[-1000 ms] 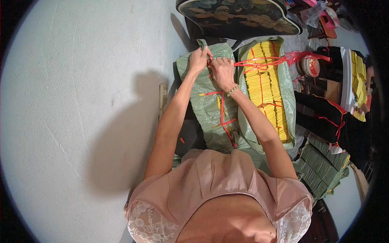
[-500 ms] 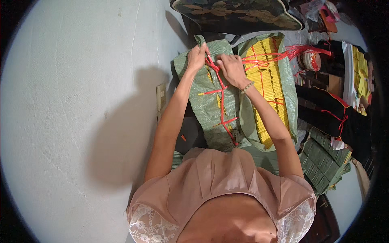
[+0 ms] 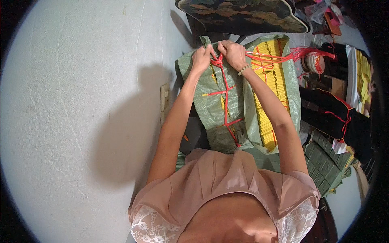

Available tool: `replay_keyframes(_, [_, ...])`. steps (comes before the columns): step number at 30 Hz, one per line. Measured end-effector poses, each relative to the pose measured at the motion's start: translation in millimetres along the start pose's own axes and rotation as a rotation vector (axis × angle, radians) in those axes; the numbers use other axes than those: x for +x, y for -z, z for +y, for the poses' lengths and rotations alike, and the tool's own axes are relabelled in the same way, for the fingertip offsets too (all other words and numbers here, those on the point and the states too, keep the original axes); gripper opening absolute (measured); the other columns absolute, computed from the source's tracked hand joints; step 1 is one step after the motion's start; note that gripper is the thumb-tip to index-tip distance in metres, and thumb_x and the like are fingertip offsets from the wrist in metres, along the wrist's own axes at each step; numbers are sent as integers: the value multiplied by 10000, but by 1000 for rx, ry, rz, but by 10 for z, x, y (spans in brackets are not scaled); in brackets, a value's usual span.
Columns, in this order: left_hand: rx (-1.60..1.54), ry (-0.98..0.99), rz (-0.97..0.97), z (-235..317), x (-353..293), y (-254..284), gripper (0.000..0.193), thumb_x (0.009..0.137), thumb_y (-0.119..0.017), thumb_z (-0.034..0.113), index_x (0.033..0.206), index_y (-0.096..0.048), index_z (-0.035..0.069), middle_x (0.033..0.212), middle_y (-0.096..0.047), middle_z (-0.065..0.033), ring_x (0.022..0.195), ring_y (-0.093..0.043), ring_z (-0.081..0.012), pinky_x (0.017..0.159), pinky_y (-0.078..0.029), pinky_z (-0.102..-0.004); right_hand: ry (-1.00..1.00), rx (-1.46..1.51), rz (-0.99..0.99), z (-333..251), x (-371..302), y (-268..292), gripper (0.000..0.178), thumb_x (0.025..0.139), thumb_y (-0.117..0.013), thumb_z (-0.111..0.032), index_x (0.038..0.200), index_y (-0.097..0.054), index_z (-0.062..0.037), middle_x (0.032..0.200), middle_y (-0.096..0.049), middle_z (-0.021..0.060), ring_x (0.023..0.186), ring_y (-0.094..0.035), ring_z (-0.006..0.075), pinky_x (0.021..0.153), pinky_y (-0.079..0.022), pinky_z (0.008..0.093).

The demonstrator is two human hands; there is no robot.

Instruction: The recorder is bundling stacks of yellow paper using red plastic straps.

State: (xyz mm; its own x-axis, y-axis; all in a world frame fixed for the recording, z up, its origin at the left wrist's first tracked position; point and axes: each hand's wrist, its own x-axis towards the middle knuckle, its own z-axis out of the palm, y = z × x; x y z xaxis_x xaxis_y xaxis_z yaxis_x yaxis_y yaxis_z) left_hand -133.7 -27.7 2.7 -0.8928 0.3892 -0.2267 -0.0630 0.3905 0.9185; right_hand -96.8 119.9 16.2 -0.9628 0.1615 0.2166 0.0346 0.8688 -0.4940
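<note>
A green woven sack [image 3: 208, 115] is wrapped into a long bundle in front of me, with slits of yellow showing through its gap. Red plastic string [image 3: 225, 99] runs down its length, with short cross ties. Near the far end, the string gathers in a knot or loop. On its left side my left hand [image 3: 201, 59] is closed on the string, close to the sack's upright corner. My right hand [image 3: 234, 54] makes a fist round the string on the other side. Loose red strands [image 3: 277, 58] trail rightward from it.
Beside the bundle, an open green sack holds stacked yellow pieces [image 3: 267, 125]. A flower-patterned chair [image 3: 243, 16] stands beyond. Rightward are a round white tub [image 3: 310, 64] with red string, black cloth [image 3: 324, 109] and green bundles [image 3: 326, 162]. A pale wall [image 3: 81, 101] borders the left.
My right hand has closed from loosely curled fingers into a fist on the string and moved up beside the left. The string's knot has risen and drawn together between both hands.
</note>
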Motion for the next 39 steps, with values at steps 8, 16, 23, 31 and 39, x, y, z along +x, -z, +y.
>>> replay_keyframes(8, [47, -53, 22, -170, 32, -27, 444, 927, -356, 388, 729, -582, 61, 686, -627, -81, 705, -606, -250, 685, -438, -385, 46, -41, -30, -18, 280, -131, 277, 836, -538, -298, 690, -607, -73, 711, -619, 121, 613, -608, 318, 522, -478, 422])
replay_keyframes(16, [-44, -51, 35, -110, 0, -35, 433, 933, -372, 344, 706, -586, 43, 689, -620, -103, 705, -599, -255, 712, -429, -375, 186, -61, 6, 9, 693, -293, 330, 843, -532, -322, 652, -638, -75, 653, -622, 108, 557, -612, 302, 485, -486, 403])
replay_keyframes(23, [-103, -67, 7, -170, 10, -74, 393, 951, -378, 287, 717, -555, 27, 703, -593, -71, 704, -562, -189, 708, -423, -325, -55, -135, -18, 79, 668, -249, 299, 839, -547, -311, 680, -642, -77, 698, -628, 116, 635, -621, 294, 537, -493, 392])
replay_keyframes(31, [-117, -53, 60, -262, -29, 10, 414, 937, -377, 313, 714, -571, 22, 693, -610, -103, 708, -595, -234, 697, -431, -350, -56, -50, 101, -167, -32, 166, 253, 812, -601, -344, 821, -612, -91, 854, -517, 92, 837, -485, 260, 727, -346, 403])
replay_keyframes(39, [-183, -63, 37, -175, 4, -32, 405, 953, -371, 294, 725, -565, 20, 706, -615, -91, 701, -588, -205, 696, -437, -344, -134, -40, 429, -283, -33, 273, 302, 840, -558, -352, 815, -594, -53, 843, -518, 128, 851, -478, 293, 721, -343, 414])
